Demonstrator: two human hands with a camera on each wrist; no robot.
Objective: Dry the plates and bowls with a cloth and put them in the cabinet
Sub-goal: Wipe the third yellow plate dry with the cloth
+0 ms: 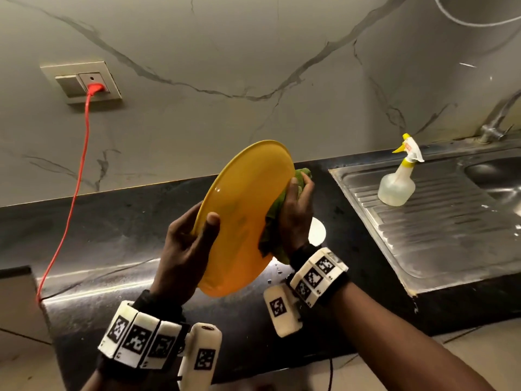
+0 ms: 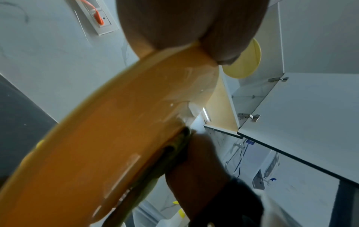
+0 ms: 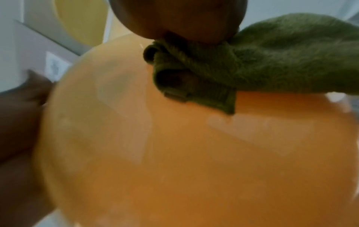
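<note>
The left hand (image 1: 186, 246) is holding a yellow plate (image 1: 239, 221) up on its edge above the dark surface (image 1: 112, 221), tilted so its hollow face is turning toward the person. Its grip is pinching the plate's left rim, with the thumb (image 1: 210, 224) lying on the inner face and the fingers wrapping round behind. The right hand (image 1: 297, 213) is pressing a bunched green cloth (image 1: 275, 210) against the right side of the plate; its grip is curling round the cloth, with the thumb on the near side and the fingers behind. In the right wrist view the cloth (image 3: 252, 66) is lying folded against the plate (image 3: 174, 153), which is showing pale streaks, though the blur is making it hard to tell whether these are water.

In the left wrist view a cabinet (image 2: 291, 99) is standing open overhead, and another yellow plate (image 2: 244, 64) is sitting inside it.

To the right, a spray bottle (image 1: 397, 182) is standing upright on the ribbed steel drainboard (image 1: 451, 235) beside the sink (image 1: 496, 176). A red cable (image 1: 81, 159) is running from the wall socket (image 1: 81, 83) down to the surface at the left.
</note>
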